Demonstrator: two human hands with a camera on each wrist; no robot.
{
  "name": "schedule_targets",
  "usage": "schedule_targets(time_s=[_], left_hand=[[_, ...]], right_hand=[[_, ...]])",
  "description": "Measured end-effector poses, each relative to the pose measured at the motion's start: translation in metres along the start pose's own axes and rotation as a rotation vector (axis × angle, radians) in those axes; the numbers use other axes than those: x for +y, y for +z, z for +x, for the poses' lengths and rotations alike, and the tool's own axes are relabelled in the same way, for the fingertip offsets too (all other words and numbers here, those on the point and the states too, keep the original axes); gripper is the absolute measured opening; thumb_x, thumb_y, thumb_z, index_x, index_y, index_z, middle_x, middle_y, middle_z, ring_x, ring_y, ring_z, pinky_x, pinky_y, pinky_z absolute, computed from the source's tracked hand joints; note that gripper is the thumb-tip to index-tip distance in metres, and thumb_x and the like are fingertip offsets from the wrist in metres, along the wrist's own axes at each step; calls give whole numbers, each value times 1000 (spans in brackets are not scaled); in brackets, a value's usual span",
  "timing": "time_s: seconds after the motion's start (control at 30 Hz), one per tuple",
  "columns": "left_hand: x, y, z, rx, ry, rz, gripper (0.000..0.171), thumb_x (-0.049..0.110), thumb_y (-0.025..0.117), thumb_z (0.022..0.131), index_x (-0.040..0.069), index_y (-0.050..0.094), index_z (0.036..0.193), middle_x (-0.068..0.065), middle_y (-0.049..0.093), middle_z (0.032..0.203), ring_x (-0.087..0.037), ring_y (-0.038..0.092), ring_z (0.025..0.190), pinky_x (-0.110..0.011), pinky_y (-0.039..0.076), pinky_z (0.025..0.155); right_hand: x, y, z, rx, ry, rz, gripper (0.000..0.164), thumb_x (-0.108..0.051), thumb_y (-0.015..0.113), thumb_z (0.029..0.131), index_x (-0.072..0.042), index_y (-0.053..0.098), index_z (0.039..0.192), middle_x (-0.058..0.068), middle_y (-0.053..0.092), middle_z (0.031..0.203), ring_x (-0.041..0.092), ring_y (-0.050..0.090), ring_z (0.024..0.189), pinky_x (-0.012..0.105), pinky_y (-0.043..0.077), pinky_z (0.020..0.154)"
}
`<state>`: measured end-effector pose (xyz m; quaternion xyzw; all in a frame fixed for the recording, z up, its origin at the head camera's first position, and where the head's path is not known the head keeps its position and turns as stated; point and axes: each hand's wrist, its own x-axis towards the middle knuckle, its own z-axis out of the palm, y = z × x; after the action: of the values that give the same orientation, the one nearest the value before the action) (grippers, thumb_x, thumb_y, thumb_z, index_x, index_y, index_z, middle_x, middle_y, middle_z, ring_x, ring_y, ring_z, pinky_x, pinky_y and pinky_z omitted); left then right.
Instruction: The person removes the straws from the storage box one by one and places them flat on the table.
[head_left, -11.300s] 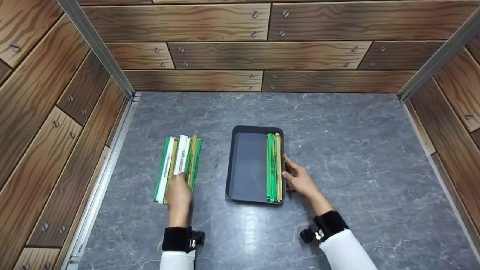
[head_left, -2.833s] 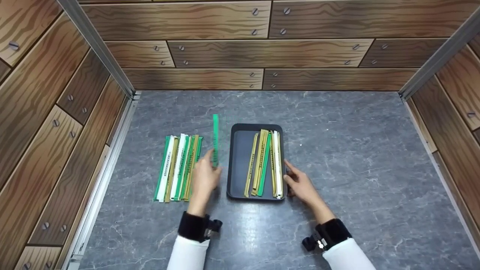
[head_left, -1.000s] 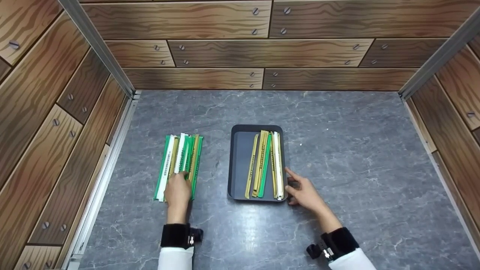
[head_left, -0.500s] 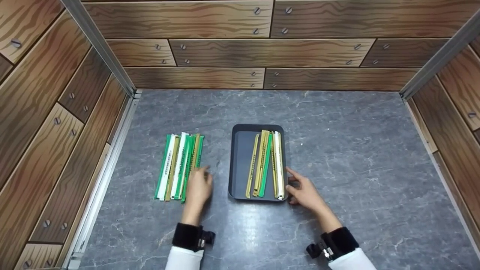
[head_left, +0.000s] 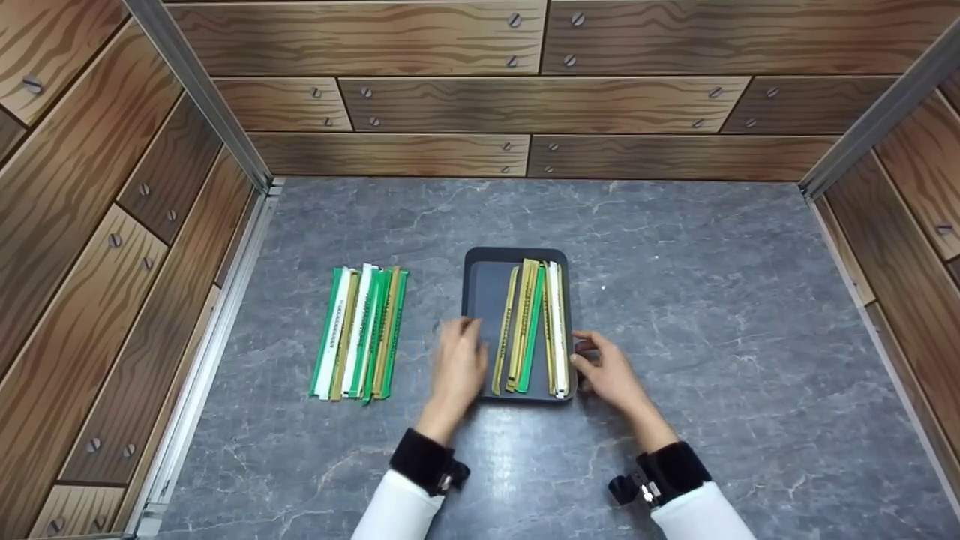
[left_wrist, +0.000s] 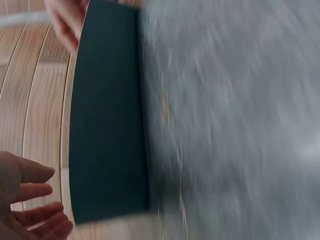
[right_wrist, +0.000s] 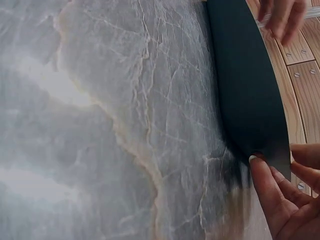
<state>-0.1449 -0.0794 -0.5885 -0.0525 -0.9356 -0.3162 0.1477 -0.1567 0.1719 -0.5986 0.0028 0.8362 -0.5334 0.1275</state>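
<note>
In the head view a dark tray [head_left: 487, 292] bears several long thin wrapped sticks: gold ones, a green stick [head_left: 533, 330] and a white stick [head_left: 556, 330] near the right wall. My left hand [head_left: 457, 360] is at the tray's left wall, slightly blurred. Its fingers [left_wrist: 32, 192] are loosely bent and hold nothing in the left wrist view. My right hand [head_left: 609, 375] holds the tray's right edge. In the right wrist view one fingertip [right_wrist: 257, 162] touches the low outer corner of the tray, and other digits are at the rim.
Left of the tray, a row of wrapped sticks [head_left: 360, 330] in green, white and gold lies on the grey marbled tabletop [head_left: 690, 255]. Wood-patterned panels [head_left: 420, 154] wall in the back and both sides.
Sticks bunched at the tray's right have been spread out. The left hand carried a green stick onto the left row, let go, then moved right to the tray. The right hand stayed at its edge.
</note>
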Motion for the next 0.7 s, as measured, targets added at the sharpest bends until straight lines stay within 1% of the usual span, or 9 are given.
schedule_targets(time_s=[0.07,0.1,0.2,0.27,0.4,0.47,0.57,0.67,0.7], left_hand=[[6,8,3,-50,28,-5,39,4,72,85,-5,64,122,-18,61,116,-32,59,107,-40,51,92],[8,11,4,-82,28,-7,39,4,71,86,-5,63,123,-18,62,115,-31,61,105,-39,52,90],[11,20,6,-167,6,26,40,4,69,89,-3,62,127,-17,62,111,-29,65,96,-37,55,81],[12,24,7,-203,-8,73,39,3,67,90,-2,61,128,-18,62,107,-29,66,90,-36,56,75],[13,31,7,-233,-33,168,34,5,65,91,3,64,125,-17,63,99,-31,66,79,-40,57,65],[15,33,7,-243,-47,207,31,6,63,92,5,66,123,-15,64,96,-32,66,75,-42,56,62],[19,34,7,-265,-70,256,26,6,62,92,6,67,118,-14,64,92,-33,66,71,-44,56,57],[23,35,7,-283,-84,293,22,5,63,91,6,67,112,-13,65,89,-33,67,72,-45,56,57],[23,36,7,-280,-86,299,21,4,64,89,6,67,110,-13,65,88,-33,67,72,-46,56,56]], right_hand=[[0,1,2,8,-7,-11,42,-2,60,95,0,51,136,25,56,121,26,66,78,41,56,54],[0,1,3,12,-8,-10,41,-1,60,95,1,51,135,24,56,121,27,66,79,41,56,54],[0,2,3,13,-11,-2,41,1,60,94,2,51,134,25,56,122,28,67,81,40,56,53],[0,2,3,14,-14,1,41,1,60,94,2,51,134,25,56,122,29,67,82,39,55,52],[0,2,3,21,-26,13,40,2,61,93,3,52,132,25,58,120,31,67,82,37,55,50],[1,2,3,21,-44,17,40,3,60,93,5,51,132,27,58,119,32,67,82,38,55,49],[1,1,3,23,-37,18,40,3,60,93,4,51,132,27,58,118,32,67,81,39,55,50],[1,1,2,20,-22,10,41,3,60,93,3,51,133,26,57,119,31,67,82,39,55,51],[1,1,2,22,-14,10,41,2,60,93,2,51,133,25,58,119,31,67,82,38,55,51]])
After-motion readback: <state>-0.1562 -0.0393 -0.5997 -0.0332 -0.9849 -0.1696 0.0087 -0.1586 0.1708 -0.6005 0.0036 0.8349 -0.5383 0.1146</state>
